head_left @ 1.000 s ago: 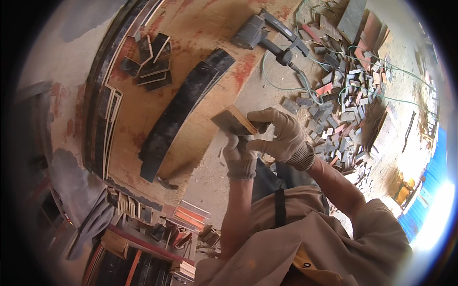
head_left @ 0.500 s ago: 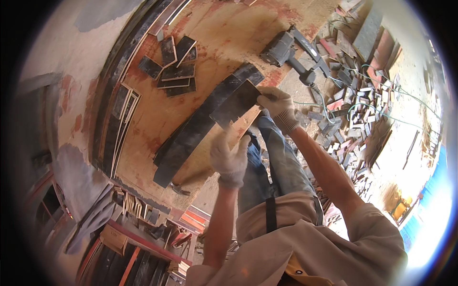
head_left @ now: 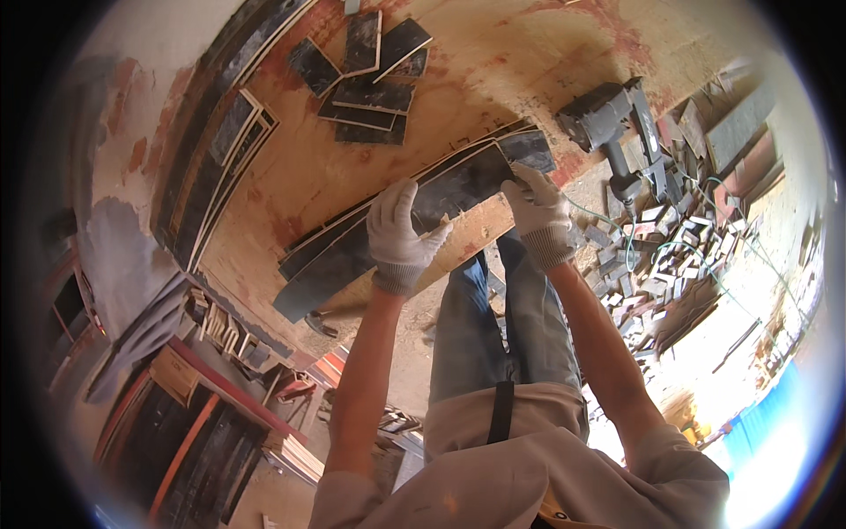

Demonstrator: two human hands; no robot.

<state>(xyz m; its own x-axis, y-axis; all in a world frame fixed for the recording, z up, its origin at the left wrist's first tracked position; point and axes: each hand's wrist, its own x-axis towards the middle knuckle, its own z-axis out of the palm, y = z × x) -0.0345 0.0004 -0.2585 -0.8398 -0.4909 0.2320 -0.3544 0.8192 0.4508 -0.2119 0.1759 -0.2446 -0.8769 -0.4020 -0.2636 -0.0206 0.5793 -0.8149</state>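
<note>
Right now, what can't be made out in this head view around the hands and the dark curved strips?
- Left hand: its palm covers part of the dark curved strip, so the contact underneath is hidden.
- Right hand: fingertips hidden behind the strip's end.
- Power tool: its working end is too small to tell.
- Scrap offcuts: glare and fisheye blur individual pieces.
- Workbench: cut off at the top edge.

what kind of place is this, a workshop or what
Most likely a rough woodworking or carpentry shop. Gloved hands, left hand and right hand, press a dark curved board on a plywood workbench, beside a power tool and a heap of wood offcuts.
</note>
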